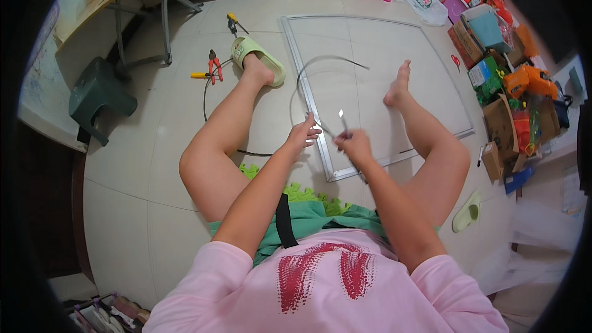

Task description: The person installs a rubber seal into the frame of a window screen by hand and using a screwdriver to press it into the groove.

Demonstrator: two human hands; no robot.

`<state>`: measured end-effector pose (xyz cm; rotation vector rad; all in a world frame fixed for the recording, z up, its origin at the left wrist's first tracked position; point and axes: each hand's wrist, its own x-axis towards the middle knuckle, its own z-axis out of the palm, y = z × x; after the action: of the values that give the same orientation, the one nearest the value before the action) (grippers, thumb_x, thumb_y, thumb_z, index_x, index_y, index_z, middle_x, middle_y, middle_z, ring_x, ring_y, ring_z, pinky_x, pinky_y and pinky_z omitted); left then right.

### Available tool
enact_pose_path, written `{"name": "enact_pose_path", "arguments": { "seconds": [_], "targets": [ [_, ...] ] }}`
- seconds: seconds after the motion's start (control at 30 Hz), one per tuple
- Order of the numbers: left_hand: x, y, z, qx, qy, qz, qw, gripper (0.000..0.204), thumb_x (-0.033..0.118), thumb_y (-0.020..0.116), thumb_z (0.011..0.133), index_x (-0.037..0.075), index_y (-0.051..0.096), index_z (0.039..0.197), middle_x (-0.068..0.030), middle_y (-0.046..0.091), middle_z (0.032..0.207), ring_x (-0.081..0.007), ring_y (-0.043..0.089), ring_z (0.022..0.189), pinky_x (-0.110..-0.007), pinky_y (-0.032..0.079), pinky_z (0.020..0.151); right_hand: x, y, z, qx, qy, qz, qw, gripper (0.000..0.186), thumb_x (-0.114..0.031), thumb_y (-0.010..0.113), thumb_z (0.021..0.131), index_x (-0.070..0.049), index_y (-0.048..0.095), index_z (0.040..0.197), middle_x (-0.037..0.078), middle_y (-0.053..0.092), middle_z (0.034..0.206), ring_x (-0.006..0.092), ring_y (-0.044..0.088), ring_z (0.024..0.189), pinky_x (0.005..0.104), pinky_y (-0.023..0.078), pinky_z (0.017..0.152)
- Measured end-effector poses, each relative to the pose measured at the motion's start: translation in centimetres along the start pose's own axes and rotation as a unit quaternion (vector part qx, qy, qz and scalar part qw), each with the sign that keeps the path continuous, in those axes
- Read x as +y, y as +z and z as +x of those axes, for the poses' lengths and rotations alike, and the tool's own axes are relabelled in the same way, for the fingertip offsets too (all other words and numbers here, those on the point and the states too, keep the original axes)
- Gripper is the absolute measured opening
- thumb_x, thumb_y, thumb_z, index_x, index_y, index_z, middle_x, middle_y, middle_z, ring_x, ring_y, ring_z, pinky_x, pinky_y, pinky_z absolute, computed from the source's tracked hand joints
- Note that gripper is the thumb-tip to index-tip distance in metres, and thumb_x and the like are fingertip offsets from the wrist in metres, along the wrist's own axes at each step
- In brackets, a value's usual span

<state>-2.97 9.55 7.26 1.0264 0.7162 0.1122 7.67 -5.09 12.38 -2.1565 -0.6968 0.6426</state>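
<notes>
tiled floor [145,222], pale metal frame [324,155] lying flat on it, thin dark strip [298,80] arching across the frame's left bar.

the frame's left bar runs away from the body, slanting slightly left; the strip's loop lies ahead of both hands, its far end curving right, over the inside of the frame. the left hand [303,134] is nearer that bar, just by its outer edge, fingers loosely extended and partly spread; i cannot tell whether it pinches the strip. the right hand [353,143], blurred, is above the frame's inside, near the closest corner, fingers curled around a slim dark tool [343,122] pointing forward, its kind unclear.
</notes>
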Motion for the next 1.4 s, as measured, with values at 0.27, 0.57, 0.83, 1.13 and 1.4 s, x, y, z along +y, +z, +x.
{"name": "enact_pose_path", "arguments": {
  "seconds": [0.27,0.57,0.83,1.13,1.4],
  "targets": [
    [-1.0,-1.0,7.5,0.129,0.106,0.315,0.934,0.022,0.023,0.060,0.080,0.003,0.060,0.090,-0.0070,0.068,0.071,-0.0175,0.067,0.069,-0.031,0.050,0.067,5.8,2.8,-2.2,-0.142,0.107,0.007,0.984,0.021,-0.017,0.073,0.071,0.002,0.068,0.078,0.007,0.064,0.065,0.0118,0.058,0.057,0.0265,0.047,0.055],
    [11.6,-3.4,18.8,0.206,0.214,0.107,0.949,0.034,0.006,0.058,0.084,0.002,0.053,0.117,-0.0074,0.066,0.077,-0.0116,0.053,0.054,-0.024,0.044,0.047,3.4,2.5,9.3,-0.023,0.014,0.106,0.994,0.022,-0.020,0.072,0.072,-0.001,0.070,0.084,0.011,0.067,0.069,0.0207,0.063,0.062,0.0313,0.050,0.062],
    [6.9,-3.4,22.9,0.266,0.051,0.174,0.947,0.016,0.009,0.057,0.086,-0.001,0.059,0.098,-0.0089,0.064,0.073,-0.0144,0.057,0.053,-0.028,0.047,0.045,7.3,2.8,13.9,-0.040,0.099,0.089,0.990,0.023,-0.022,0.075,0.070,-0.001,0.068,0.079,0.012,0.067,0.069,0.0216,0.063,0.062,0.0322,0.050,0.062],
    [-1.8,-0.9,9.0,0.178,-0.045,0.194,0.964,0.010,0.007,0.060,0.082,-0.002,0.062,0.082,-0.0068,0.062,0.068,-0.0105,0.057,0.055,-0.024,0.047,0.047,8.3,3.0,12.8,-0.136,0.169,0.191,0.957,0.016,-0.012,0.075,0.068,-0.002,0.070,0.079,0.006,0.063,0.063,0.0130,0.056,0.053,0.0276,0.047,0.049],
    [-5.6,1.5,4.2,0.210,-0.011,0.488,0.847,0.024,0.023,0.072,0.076,0.001,0.064,0.076,-0.0095,0.063,0.063,-0.0206,0.062,0.057,-0.033,0.049,0.057,9.3,4.5,10.2,-0.154,0.164,0.100,0.969,0.008,-0.009,0.067,0.072,-0.003,0.068,0.077,0.010,0.066,0.069,0.0204,0.063,0.063,0.0322,0.050,0.062]
  ]
}}
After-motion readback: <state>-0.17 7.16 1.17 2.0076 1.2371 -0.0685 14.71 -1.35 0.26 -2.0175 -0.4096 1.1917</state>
